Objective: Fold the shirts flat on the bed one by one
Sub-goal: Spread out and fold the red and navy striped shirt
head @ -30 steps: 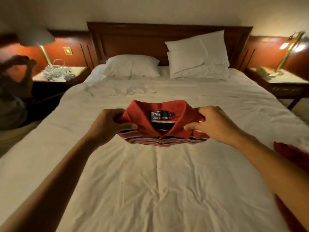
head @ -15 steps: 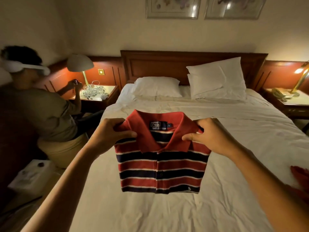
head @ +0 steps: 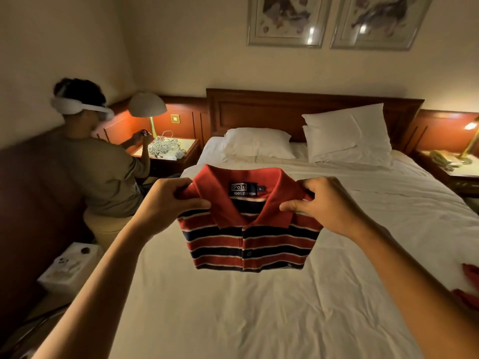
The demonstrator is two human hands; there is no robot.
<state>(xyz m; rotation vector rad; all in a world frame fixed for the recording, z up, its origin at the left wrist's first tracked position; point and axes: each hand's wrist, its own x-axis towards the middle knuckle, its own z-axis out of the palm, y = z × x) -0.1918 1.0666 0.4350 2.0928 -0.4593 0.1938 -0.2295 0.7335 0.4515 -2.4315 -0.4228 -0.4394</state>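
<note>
A folded red polo shirt [head: 248, 244] with navy and white stripes hangs upright in the air above the white bed [head: 259, 314], its red collar and label facing me. My left hand [head: 168, 203] pinches the shirt's left shoulder beside the collar. My right hand [head: 324, 203] pinches the right shoulder the same way. The shirt's lower edge hangs a little above the sheet. Another red garment [head: 469, 283] lies at the bed's right edge, mostly cut off by the frame.
Three white pillows [head: 347, 133] lean at the wooden headboard. A person with a white headset [head: 103, 161] sits left of the bed at a nightstand [head: 168, 151] with a lamp and tangled cable. A white box [head: 70, 268] lies on the floor. A second lit nightstand [head: 456, 164] stands right.
Both hands lifted the folded shirt off the sheet so that it now hangs upright. My view tilted up and left, bringing the seated person and wall pictures into sight.
</note>
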